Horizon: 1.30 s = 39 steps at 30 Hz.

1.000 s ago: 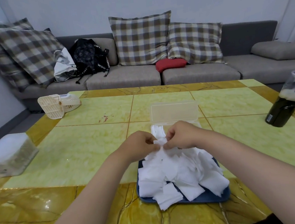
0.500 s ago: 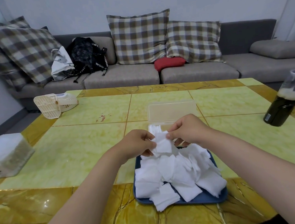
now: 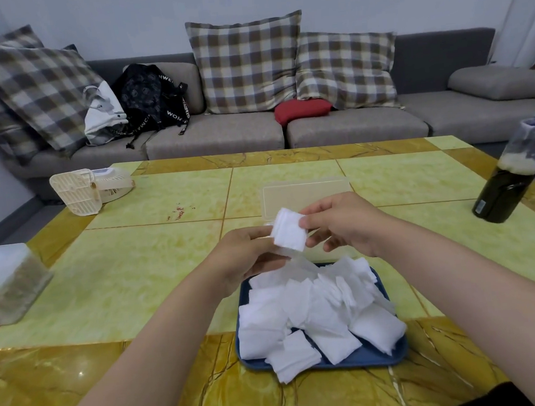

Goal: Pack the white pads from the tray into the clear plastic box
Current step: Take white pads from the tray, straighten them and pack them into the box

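A small stack of white pads (image 3: 289,233) is held in the air between both hands, above the far end of the tray. My left hand (image 3: 248,255) grips its lower left side and my right hand (image 3: 341,222) pinches its right edge. Below them a blue tray (image 3: 368,356) near the table's front edge is heaped with several loose white pads (image 3: 316,311). The clear plastic box (image 3: 305,195) lies just beyond my hands with its lid tilted up; its inside is mostly hidden behind my hands and the held pads.
A dark bottle (image 3: 511,180) with a wrapped top stands at the right table edge. A cream fan (image 3: 89,189) lies at the far left. A white-lidded container (image 3: 8,281) sits at the left edge. A sofa with plaid cushions and bags is behind the table.
Both hands lifted from the tray pile with a bunch of pads and squared it into a neat stack, held higher now. The camera view shifted slightly.
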{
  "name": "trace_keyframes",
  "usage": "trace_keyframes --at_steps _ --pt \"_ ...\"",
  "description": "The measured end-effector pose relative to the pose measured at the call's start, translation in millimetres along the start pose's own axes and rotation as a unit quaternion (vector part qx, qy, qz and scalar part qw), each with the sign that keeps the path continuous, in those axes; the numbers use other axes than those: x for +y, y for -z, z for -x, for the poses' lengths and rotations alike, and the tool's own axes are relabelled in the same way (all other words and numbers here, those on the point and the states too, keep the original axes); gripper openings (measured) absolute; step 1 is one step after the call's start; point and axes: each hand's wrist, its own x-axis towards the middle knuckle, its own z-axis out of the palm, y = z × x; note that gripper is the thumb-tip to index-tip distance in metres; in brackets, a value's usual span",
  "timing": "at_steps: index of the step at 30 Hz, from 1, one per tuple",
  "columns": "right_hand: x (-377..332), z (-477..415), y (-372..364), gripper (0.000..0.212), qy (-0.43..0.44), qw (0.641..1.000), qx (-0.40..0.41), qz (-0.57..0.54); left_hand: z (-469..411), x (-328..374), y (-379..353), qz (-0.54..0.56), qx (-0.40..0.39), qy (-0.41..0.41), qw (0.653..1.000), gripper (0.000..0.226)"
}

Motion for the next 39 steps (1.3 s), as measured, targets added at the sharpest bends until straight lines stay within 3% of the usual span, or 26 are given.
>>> trace_keyframes --at_steps 8,12,14,18,23,29,32,35,39 --pt "0 1 -4 0.003 0.049 0.995 0.057 0.062 2 1 -7 -0.002 -0.033 -0.007 0.999 0.022" --pt "1 -2 -7 0.004 0.059 0.992 0.075 0.085 3 4 -8 0.059 -0.067 -0.010 0.996 0.030" --pt "2 -3 -9 0.004 0.063 0.991 0.077 0.091 3 5 -10 0.048 -0.057 -0.015 0.997 0.036" --pt "2 -4 -12 0.019 0.059 0.991 0.084 0.086 -1 2 -12 0.032 0.000 -0.014 0.999 0.024" --pt "0 1 -6 0.022 -0.064 0.996 -0.061 0.000 -3 1 -11 0.068 0.032 -0.019 0.997 0.024" --pt "1 1 -8 0.022 -0.025 0.996 -0.061 -0.057 -5 0 -12 0.080 0.082 -0.064 0.991 0.024" --pt "0 0 -8 0.020 -0.025 0.992 -0.077 -0.101 -5 2 -11 0.126 0.074 -0.039 0.989 0.025" --pt "1 -1 -7 0.019 -0.016 0.991 -0.071 -0.110 -5 5 -13 0.248 0.050 0.010 0.968 0.027" --pt "-2 1 -8 0.030 -0.004 0.994 -0.055 -0.099 -10 1 -15 0.238 0.049 0.007 0.970 0.027"
